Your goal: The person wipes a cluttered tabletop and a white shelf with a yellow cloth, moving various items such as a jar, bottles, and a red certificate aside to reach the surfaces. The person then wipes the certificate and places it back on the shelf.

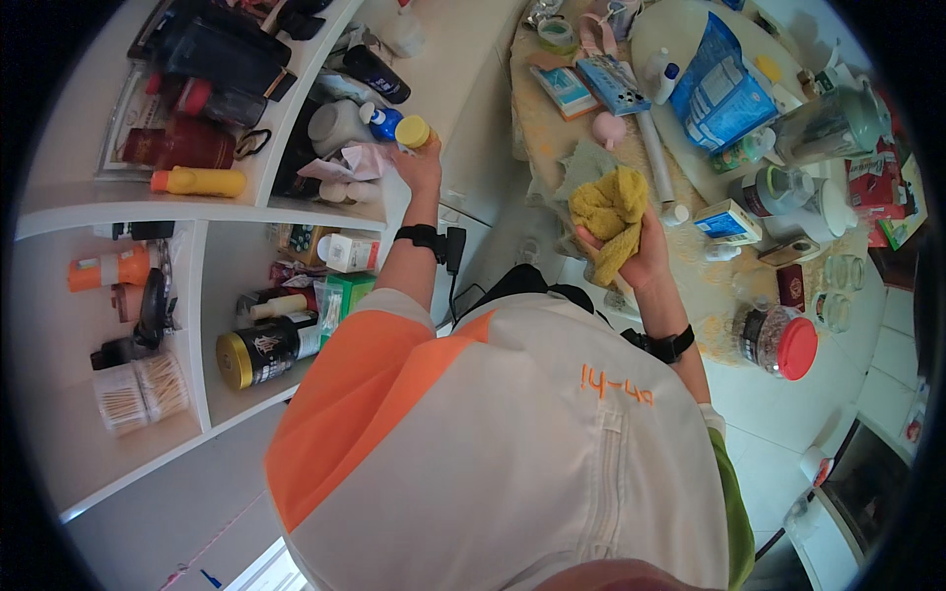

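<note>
My left hand [421, 166] reaches to the edge of the white shelf and is closed around a small container with a yellow lid [412, 131]. Right beside it are a blue bottle with a white cap [383, 123], a crumpled pink paper or tissue [353, 164] and a grey-white rounded container [338, 128]. My right hand [641, 247] holds a bunched yellow cloth [610, 214] over the edge of the table, above a grey-green cloth [584, 168]. How much of the small container lies inside my left hand is hidden by the fingers.
The shelf unit [148, 210] holds a yellow bottle [199, 182], a black jar with gold lid [255, 353] and cotton swabs [140, 391]. On the table stand a blue pouch [717, 89], a red-lidded jar [777, 343], a glass pitcher [831, 125] and a white tube [654, 151].
</note>
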The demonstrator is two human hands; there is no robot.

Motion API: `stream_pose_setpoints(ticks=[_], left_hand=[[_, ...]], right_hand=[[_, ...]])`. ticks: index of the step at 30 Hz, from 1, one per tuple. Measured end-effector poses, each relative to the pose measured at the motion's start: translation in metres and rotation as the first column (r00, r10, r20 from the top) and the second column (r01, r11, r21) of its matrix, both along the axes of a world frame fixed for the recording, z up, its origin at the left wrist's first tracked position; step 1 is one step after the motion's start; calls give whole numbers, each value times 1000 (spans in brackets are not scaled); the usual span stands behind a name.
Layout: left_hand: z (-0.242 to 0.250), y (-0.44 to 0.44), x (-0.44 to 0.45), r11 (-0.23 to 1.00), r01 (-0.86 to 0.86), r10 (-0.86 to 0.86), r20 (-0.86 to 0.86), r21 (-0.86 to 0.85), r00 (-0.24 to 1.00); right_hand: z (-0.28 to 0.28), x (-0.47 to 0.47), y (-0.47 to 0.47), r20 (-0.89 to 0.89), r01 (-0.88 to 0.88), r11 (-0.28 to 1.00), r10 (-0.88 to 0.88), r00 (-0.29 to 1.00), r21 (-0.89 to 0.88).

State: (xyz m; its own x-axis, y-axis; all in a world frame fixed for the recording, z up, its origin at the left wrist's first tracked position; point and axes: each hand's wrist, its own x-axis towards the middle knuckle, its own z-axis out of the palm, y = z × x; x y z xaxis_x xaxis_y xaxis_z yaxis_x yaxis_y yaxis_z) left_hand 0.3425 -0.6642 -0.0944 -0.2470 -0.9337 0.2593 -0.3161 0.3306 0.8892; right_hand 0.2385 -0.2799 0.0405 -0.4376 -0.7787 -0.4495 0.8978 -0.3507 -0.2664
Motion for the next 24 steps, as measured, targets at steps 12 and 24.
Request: stream_pose_setpoints(ticks=[12,24], left_hand=[[-41,-44,-86,986,-154,161,-127,64,979],[-45,-116,-144,937,-79,32,142,339,989]], right_hand=[[-15,-7,-5,64,9,1000,-9,998,-5],[-23,-23,-20,97,88,995,-92,991,50]])
